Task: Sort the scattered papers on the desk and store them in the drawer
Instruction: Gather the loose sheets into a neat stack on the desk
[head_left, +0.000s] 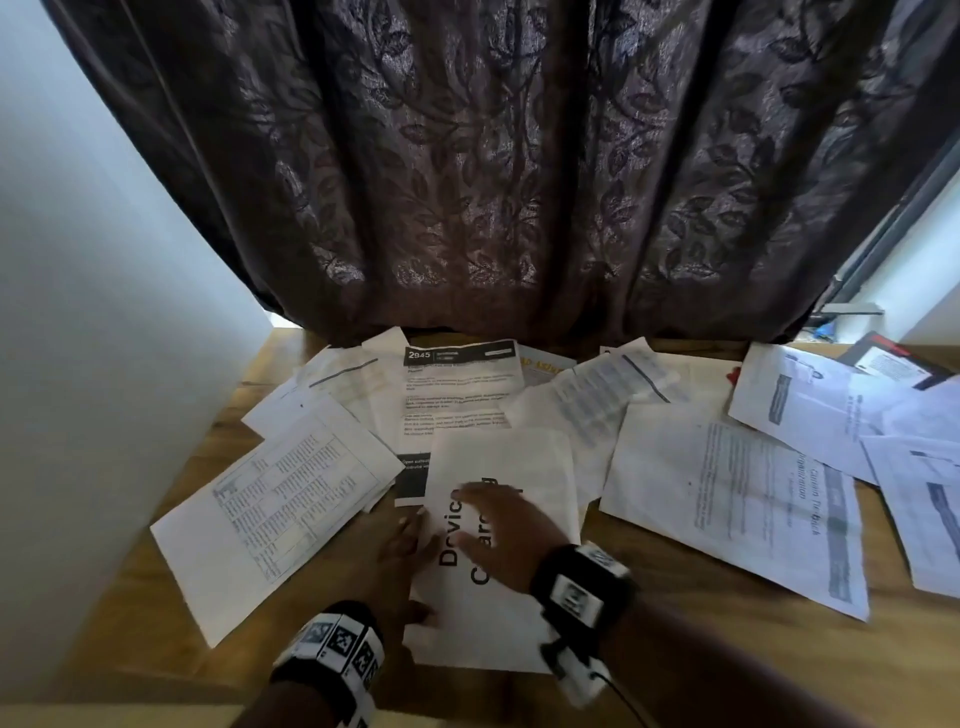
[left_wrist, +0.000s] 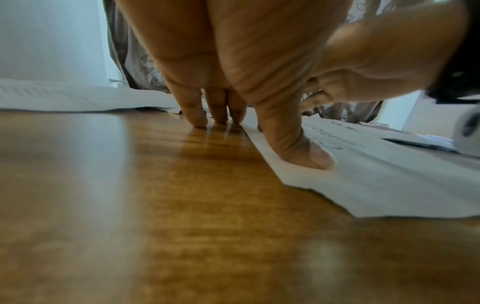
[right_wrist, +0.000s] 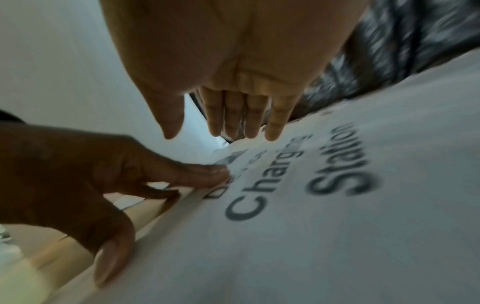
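Hands meet on one printed sheet at the near middle of the wooden desk. The left hand lies flat, thumb pressing the sheet's left edge, fingertips on bare wood. The right hand hovers flat and relaxed above the print; contact is unclear, possibly none. The sheet looks light, limp and slippery, so sliding a corner off the near edge seems the best place to pinch. Other papers overlap left, right and far; open wood lies near. No drawer shows.
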